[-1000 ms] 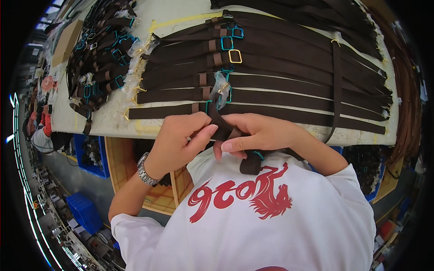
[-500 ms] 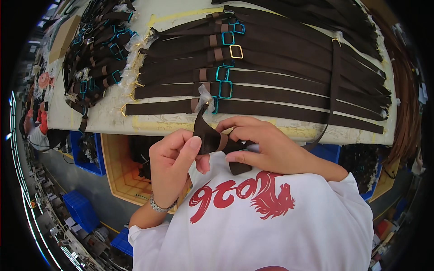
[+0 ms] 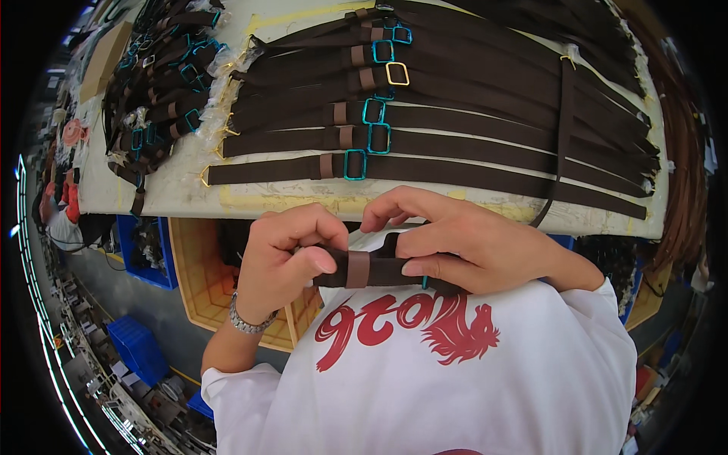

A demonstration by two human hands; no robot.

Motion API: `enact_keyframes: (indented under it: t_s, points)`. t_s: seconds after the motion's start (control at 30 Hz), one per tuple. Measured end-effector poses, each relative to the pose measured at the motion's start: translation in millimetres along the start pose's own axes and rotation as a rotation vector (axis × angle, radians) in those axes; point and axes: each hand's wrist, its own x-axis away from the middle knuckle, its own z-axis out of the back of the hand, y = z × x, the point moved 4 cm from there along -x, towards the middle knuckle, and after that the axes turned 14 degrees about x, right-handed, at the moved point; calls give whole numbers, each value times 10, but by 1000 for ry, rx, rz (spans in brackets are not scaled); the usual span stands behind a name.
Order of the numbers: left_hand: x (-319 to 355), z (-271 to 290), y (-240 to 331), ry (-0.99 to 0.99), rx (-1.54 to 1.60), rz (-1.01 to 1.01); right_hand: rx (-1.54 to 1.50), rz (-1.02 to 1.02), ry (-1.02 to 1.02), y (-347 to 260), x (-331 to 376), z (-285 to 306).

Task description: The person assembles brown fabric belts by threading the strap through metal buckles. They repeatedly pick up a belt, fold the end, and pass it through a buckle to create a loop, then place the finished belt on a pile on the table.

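Note:
A dark brown webbing strap stretches between my two hands, just off the near table edge. My left hand pinches one end of it between thumb and fingers. My right hand grips the other part, thumb below and fingers above. Around the strap between them sits a lighter brown loop band. A bit of teal buckle peeks out under my right thumb; the rest is hidden by the hand. Beyond my hands, similar straps lie side by side on the table, with teal buckles and one gold buckle.
At the left of the table lies a tangled heap of straps with buckles, by a cardboard piece. One loose strap crosses the row at right. Below the table stand a wooden crate and blue bins.
The held strap has gone from upright and folded to level and stretched between my hands. The clear plastic wrap at its end is out of sight. My left hand moved slightly left and up.

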Motion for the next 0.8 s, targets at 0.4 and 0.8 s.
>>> enact_keyframes:
  t_s: [0.4, 0.8]
  points:
    - [329, 477, -80, 161, -161, 43, -91, 187, -129, -81, 264, 289]
    - [-151, -371, -51, -356, -5, -28, -357, -102, -24, 179, 110, 131]
